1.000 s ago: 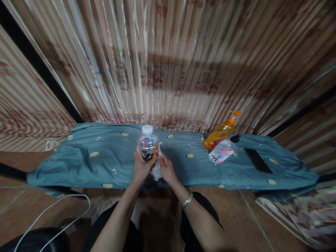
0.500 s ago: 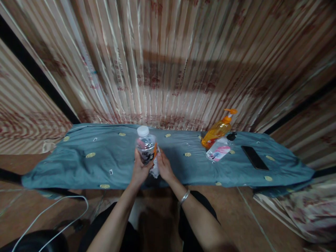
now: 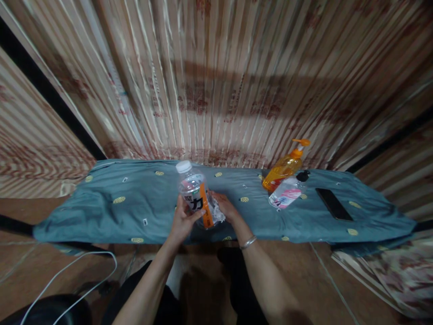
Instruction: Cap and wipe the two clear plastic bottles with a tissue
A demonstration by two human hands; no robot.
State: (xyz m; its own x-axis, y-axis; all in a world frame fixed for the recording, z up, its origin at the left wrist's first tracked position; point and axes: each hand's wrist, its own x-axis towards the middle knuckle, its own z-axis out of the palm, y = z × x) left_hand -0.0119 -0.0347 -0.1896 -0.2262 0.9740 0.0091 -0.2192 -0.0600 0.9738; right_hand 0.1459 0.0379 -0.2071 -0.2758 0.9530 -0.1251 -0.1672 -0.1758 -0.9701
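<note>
A clear plastic bottle (image 3: 198,192) with a white cap and an orange and black label leans to the left over the cloth-covered table. My left hand (image 3: 184,219) grips its lower left side, the thumb lying across the label. On the bottle's right side, my right hand (image 3: 225,206) presses a crumpled white and grey cloth (image 3: 216,212) against it. The fingertips of that hand are partly hidden behind the bottle and cloth. A silver bracelet circles the right wrist.
Right of my hands stand an orange pump bottle (image 3: 282,171) and a clear pump bottle with a black top (image 3: 287,192). A black phone (image 3: 334,204) lies farther right on the blue-green tablecloth (image 3: 111,221). Behind hangs a striped curtain (image 3: 216,81); a white cable (image 3: 71,266) loops at lower left.
The bottle has tilted further left and turned, showing more of its orange label. My right hand has shifted right with the cloth, which now shows more. The view has moved slightly.
</note>
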